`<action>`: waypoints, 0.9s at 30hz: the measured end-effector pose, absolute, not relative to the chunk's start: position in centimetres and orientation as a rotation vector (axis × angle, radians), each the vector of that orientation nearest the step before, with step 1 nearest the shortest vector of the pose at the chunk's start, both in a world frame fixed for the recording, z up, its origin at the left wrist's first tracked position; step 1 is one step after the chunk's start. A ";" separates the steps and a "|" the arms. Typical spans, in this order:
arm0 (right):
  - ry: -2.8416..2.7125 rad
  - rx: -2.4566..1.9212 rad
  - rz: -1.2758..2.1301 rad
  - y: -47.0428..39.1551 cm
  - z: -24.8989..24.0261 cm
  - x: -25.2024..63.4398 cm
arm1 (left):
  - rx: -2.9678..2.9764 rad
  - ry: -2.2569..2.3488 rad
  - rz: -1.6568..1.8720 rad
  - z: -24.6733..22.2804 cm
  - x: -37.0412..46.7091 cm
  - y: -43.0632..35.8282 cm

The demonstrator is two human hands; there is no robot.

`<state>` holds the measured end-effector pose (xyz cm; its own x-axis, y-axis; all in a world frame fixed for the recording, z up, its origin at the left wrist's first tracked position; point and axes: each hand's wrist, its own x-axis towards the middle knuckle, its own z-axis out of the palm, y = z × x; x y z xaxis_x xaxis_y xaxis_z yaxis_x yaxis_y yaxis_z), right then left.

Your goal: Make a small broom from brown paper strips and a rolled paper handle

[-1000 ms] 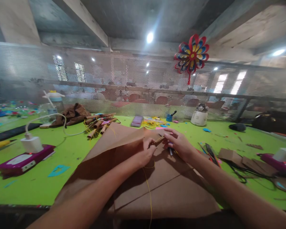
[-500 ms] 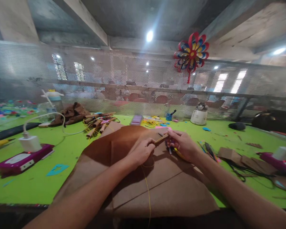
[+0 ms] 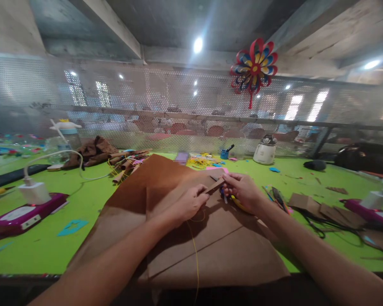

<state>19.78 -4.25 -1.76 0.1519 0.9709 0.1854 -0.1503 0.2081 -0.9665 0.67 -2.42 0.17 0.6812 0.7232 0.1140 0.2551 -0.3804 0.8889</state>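
Note:
A narrow brown paper roll (image 3: 215,186) is stretched between my two hands, above a large sheet of brown paper (image 3: 191,259). My left hand (image 3: 193,203) pinches its near end between thumb and fingers. At the far end, the fingers of my right hand (image 3: 241,189) are closed on it. A thin yellow string (image 3: 196,250) loops out beneath my left hand and runs down over the sheet to its front edge. Just under my right hand sits a curved yellow thing (image 3: 241,206), partly covered; I cannot make out its kind.
Rolled brown paper tubes with yellow string (image 3: 124,163) lie at the back left. A purple power strip (image 3: 28,214) with a white charger stands on the green table (image 3: 92,199). Rightward are brown cardboard pieces (image 3: 306,205), black cords and a white flask (image 3: 264,151).
The paper roll has turned slightly between my fingers and shows a broader side. Both hands stay nearly in place, while the whole view has shifted a little.

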 end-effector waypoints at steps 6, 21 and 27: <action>-1.106 -1.064 0.992 -4.2 -1.9 19.8 | 1.801 0.719 0.587 -1.0 0.7 -1.6; -1.377 -1.187 0.772 -4.1 -2.1 20.6 | 1.606 0.633 0.536 -1.7 0.7 -1.5; -1.506 -1.170 0.737 -4.4 -1.8 20.8 | 1.578 0.618 0.520 -2.0 0.8 -1.2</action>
<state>20.78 -4.45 -1.84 0.0208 0.9345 0.3552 0.2928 0.3340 -0.8959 0.78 -1.23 -2.00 0.7507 0.6601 -0.0283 0.0857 -0.0549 0.9948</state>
